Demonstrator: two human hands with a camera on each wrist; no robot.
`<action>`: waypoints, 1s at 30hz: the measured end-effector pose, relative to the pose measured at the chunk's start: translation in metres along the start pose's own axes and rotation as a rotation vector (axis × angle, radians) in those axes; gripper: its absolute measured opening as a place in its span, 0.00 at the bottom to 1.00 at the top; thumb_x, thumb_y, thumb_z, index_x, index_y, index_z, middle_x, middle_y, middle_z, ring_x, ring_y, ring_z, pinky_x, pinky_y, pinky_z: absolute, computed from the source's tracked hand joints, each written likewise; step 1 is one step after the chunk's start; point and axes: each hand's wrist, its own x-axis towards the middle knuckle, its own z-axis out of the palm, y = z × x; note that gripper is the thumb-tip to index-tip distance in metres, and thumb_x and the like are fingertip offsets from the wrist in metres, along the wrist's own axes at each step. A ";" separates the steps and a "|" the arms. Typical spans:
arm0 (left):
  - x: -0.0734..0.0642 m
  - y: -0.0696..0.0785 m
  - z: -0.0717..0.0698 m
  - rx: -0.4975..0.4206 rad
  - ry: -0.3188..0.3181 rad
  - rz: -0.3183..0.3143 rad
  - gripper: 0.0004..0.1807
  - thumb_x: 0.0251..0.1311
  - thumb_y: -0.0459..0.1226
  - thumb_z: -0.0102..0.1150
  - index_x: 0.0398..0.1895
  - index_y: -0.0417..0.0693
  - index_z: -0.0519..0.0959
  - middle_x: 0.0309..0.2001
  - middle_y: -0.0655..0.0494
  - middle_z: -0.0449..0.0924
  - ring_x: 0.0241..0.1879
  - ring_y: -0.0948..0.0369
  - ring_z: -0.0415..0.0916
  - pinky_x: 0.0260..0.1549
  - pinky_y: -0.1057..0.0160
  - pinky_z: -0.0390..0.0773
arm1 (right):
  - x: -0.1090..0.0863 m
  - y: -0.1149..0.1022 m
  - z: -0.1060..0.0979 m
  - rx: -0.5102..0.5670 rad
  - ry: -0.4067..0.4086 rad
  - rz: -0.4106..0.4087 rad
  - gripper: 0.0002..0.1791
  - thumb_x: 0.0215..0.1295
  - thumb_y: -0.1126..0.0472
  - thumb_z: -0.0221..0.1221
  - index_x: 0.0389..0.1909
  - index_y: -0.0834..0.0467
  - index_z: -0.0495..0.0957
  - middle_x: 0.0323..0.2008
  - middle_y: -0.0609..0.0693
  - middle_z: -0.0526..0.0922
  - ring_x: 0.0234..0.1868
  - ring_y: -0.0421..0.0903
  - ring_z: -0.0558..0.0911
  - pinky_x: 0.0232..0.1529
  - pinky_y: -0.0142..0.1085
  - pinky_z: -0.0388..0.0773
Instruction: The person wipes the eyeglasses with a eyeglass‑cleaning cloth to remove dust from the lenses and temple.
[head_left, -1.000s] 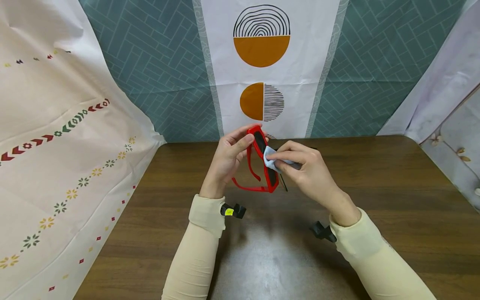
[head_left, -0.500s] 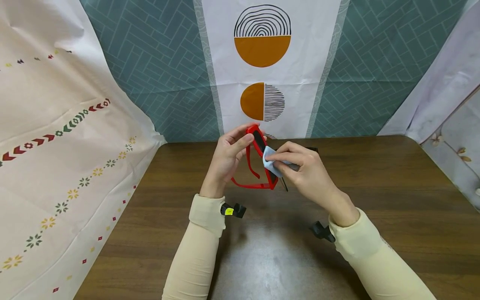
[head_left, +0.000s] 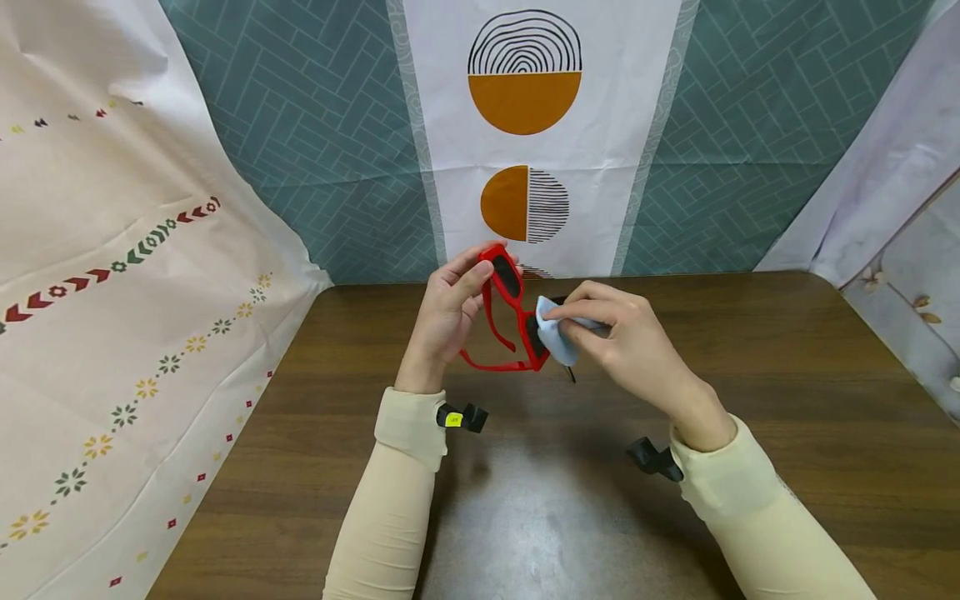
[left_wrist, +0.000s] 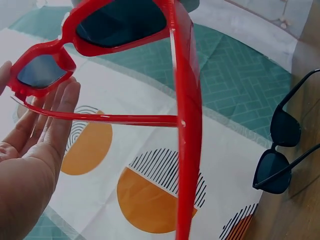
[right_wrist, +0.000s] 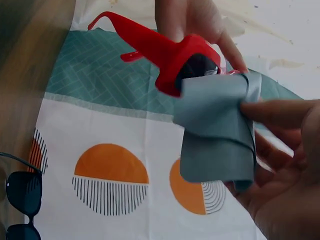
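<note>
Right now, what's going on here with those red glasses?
A person's left hand holds red sunglasses up above the table by one end. The right hand pinches a light blue cloth at the lens farther from the left hand; I can't tell if it's touching. Black sunglasses rest on the table beyond, out of both hands.

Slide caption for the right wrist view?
Right hand holds folded blue-grey cloth in front of red, dark-lensed sunglasses in the left hand; black sunglasses, lower left.

The glasses (head_left: pixel 519 307) are red, the cloth (right_wrist: pixel 212 125) pale blue, the table (head_left: pixel 787 375) brown-grained.
</note>
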 end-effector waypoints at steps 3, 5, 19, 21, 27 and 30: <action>0.000 -0.001 -0.001 -0.007 -0.002 0.002 0.44 0.60 0.54 0.74 0.69 0.33 0.73 0.52 0.51 0.87 0.54 0.53 0.84 0.60 0.53 0.77 | 0.001 0.000 0.001 0.014 0.050 0.032 0.14 0.64 0.76 0.66 0.44 0.57 0.91 0.38 0.49 0.84 0.38 0.40 0.79 0.35 0.28 0.75; -0.001 -0.001 -0.001 -0.017 -0.004 0.003 0.44 0.61 0.53 0.73 0.70 0.31 0.71 0.52 0.52 0.87 0.53 0.53 0.84 0.60 0.55 0.78 | 0.001 0.001 0.004 0.026 0.049 0.024 0.15 0.64 0.76 0.66 0.45 0.58 0.91 0.38 0.48 0.84 0.38 0.41 0.79 0.35 0.28 0.76; 0.002 -0.002 0.005 0.014 0.024 0.035 0.51 0.52 0.59 0.76 0.68 0.30 0.73 0.51 0.53 0.87 0.52 0.55 0.85 0.56 0.58 0.79 | 0.000 0.004 0.013 0.040 -0.012 0.005 0.14 0.64 0.76 0.66 0.44 0.58 0.91 0.38 0.47 0.84 0.38 0.40 0.79 0.38 0.29 0.77; 0.002 -0.003 0.005 0.004 0.029 0.054 0.51 0.53 0.58 0.76 0.68 0.29 0.72 0.50 0.52 0.87 0.52 0.54 0.85 0.58 0.59 0.79 | 0.000 0.004 0.012 0.035 -0.029 0.008 0.14 0.65 0.76 0.66 0.44 0.57 0.91 0.38 0.47 0.84 0.39 0.40 0.80 0.38 0.30 0.77; 0.003 -0.002 0.005 -0.047 0.054 0.091 0.55 0.53 0.58 0.77 0.69 0.22 0.67 0.48 0.52 0.87 0.50 0.54 0.86 0.56 0.61 0.81 | -0.001 0.003 0.009 0.041 -0.086 -0.009 0.15 0.64 0.76 0.67 0.44 0.56 0.91 0.38 0.46 0.84 0.38 0.41 0.79 0.35 0.31 0.76; 0.002 -0.001 0.004 -0.065 0.059 0.092 0.58 0.52 0.58 0.77 0.70 0.20 0.63 0.48 0.52 0.87 0.49 0.55 0.86 0.55 0.62 0.82 | 0.000 0.005 0.007 0.058 -0.146 -0.026 0.16 0.62 0.77 0.67 0.45 0.55 0.91 0.38 0.45 0.83 0.38 0.41 0.79 0.34 0.31 0.76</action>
